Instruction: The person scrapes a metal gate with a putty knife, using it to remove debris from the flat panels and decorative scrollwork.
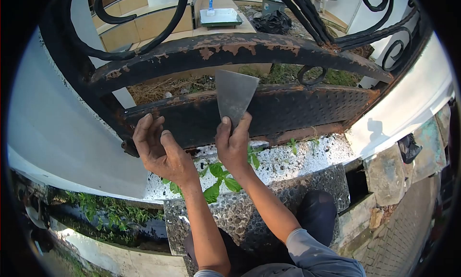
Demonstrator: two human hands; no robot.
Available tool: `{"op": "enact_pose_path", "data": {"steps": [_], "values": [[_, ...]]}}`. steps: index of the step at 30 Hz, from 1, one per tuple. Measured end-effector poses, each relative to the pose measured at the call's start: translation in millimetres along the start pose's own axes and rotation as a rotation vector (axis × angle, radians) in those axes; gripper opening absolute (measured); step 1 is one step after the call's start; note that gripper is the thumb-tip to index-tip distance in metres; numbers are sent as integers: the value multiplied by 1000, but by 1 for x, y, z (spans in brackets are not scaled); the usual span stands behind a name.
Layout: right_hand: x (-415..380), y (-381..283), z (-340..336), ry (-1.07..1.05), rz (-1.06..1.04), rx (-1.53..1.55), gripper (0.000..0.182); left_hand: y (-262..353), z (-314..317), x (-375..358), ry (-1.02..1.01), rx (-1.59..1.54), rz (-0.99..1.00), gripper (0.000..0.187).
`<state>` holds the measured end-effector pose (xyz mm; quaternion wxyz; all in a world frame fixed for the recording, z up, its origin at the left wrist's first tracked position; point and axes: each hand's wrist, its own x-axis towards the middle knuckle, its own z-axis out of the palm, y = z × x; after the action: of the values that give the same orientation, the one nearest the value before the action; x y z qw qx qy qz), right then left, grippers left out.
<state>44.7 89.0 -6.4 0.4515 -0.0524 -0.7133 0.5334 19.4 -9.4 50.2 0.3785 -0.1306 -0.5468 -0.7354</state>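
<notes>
My right hand [234, 145] grips a flat metal scraper [235, 95], its wide blade pointing up in front of the black metal gate [293, 109]. To its left, my left hand [163, 150] is raised with the fingers curled but apart, and nothing shows in it. Old paint has flaked off the gate's curved upper bar [240, 47], leaving brown rusty patches. The lower panel has a bumpy surface at its right side, with rust along its edges. Whether my left fingertips touch the panel is hard to tell.
Green plants [218, 181] grow at the white ledge [283, 162] below the gate. Beyond the gate stand a paint tray [220, 18], a blue-handled brush [210, 7], a black plastic bag [272, 22] and a grey bucket [272, 4]. White walls flank the gate.
</notes>
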Motion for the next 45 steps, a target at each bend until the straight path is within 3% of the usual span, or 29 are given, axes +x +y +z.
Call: {"op": "enact_pose_path", "data": {"steps": [2, 5, 7, 8, 10, 13, 16, 17, 19, 21, 23, 25, 26, 29, 30, 32, 34, 39, 42, 43, 45], "values": [[-2, -17, 13, -51, -29, -48, 21, 0, 1, 1, 4, -12, -2, 31], [7, -21, 7, 176, 174, 329, 18, 0, -1, 2, -1, -34, 22, 31], [2, -11, 19, 105, 122, 217, 19, 3, -3, 3, 25, -32, 2, 31], [-4, -8, 27, 7, -75, -24, 21, 5, -4, 4, 34, -35, -9, 31], [-6, -14, 29, -10, -15, 39, 23, 8, -5, 5, 34, -34, -12, 31], [-3, -11, 24, 197, 148, 309, 18, 9, -10, 7, 44, -32, -24, 31], [-12, -11, 40, -28, -134, -61, 21, 3, -14, 8, 60, -8, -7, 31], [-13, -14, 41, -53, -187, -47, 20, 1, -15, 8, 65, 3, 7, 31], [-11, -6, 37, 89, 80, 204, 19, 2, -14, 9, 52, -13, 27, 30], [-10, -3, 38, 185, 114, 229, 18, 3, -16, 9, 57, -17, 18, 29], [-16, -10, 45, -45, -153, -70, 18, 6, -16, 11, 55, -18, -16, 27], [-12, -24, 46, -81, -180, -35, 19, 8, -13, 9, 62, -53, -27, 28], [-9, -26, 41, -35, 63, 66, 19, 9, -13, 10, 69, -67, -30, 28], [-10, -17, 47, 56, 102, 100, 18, 12, -15, 11, 70, -46, -8, 28], [-11, -19, 54, -61, -57, -19, 21, 11, -15, 11, 73, -39, -16, 27], [-12, -22, 51, -96, -24, -6, 20, 10, -15, 12, 73, -30, -30, 27], [-7, -30, 43, -32, 170, 172, 19, 12, -14, 13, 77, -58, -11, 26], [-13, -30, 58, -197, -174, -35, 20, 11, -16, 13, 90, -53, -10, 25], [-5, -28, 47, 43, 182, 185, 21, 11, -17, 15, 98, -71, -3, 25], [-7, -26, 49, 40, 200, 206, 18, 10, -18, 15, 105, -72, -2, 24], [-11, -29, 59, -99, -94, -42, 18, 9, -18, 14, 105, -56, -6, 24]]}}
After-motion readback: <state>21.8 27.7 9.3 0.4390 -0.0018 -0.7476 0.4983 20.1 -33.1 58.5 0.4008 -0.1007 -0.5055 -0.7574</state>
